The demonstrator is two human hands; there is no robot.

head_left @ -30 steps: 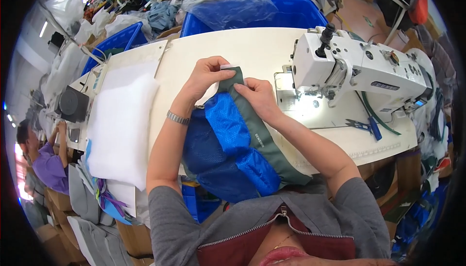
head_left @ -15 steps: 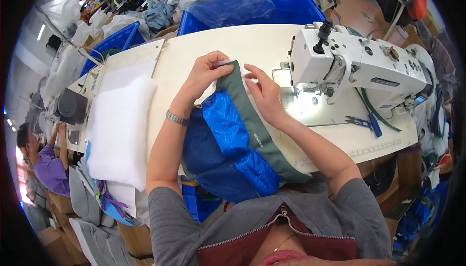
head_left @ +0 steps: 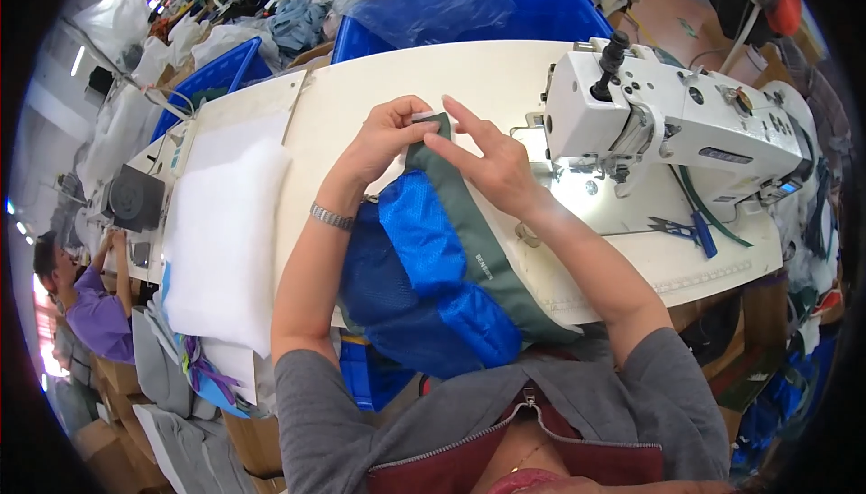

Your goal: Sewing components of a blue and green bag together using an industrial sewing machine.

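Note:
My left hand (head_left: 381,140) pinches the top end of a green fabric band (head_left: 469,241) with a narrow white strip (head_left: 424,116) at its tip. The band runs down one edge of a piece with bright blue fabric (head_left: 415,228) and darker blue mesh (head_left: 365,255), lying toward my body over the table's front part. My right hand (head_left: 494,165) has its fingers apart, the index stretched upward past the band's tip and the thumb at or near the band beside my left fingers. Just right of it stands a white sewing machine (head_left: 677,110) with its lamp lit.
On the white table (head_left: 451,70) are white batting (head_left: 221,259) at left and blue-handled scissors (head_left: 702,232) with a green strip (head_left: 722,228) at right. Blue bins (head_left: 550,20) and plastic-covered piles stand behind. A co-worker in purple (head_left: 95,309) works at the far left.
My right hand first let go of the band, fingers lifting off it; it has since moved left and up, toward my left fingers at the tip. My left hand keeps its pinch.

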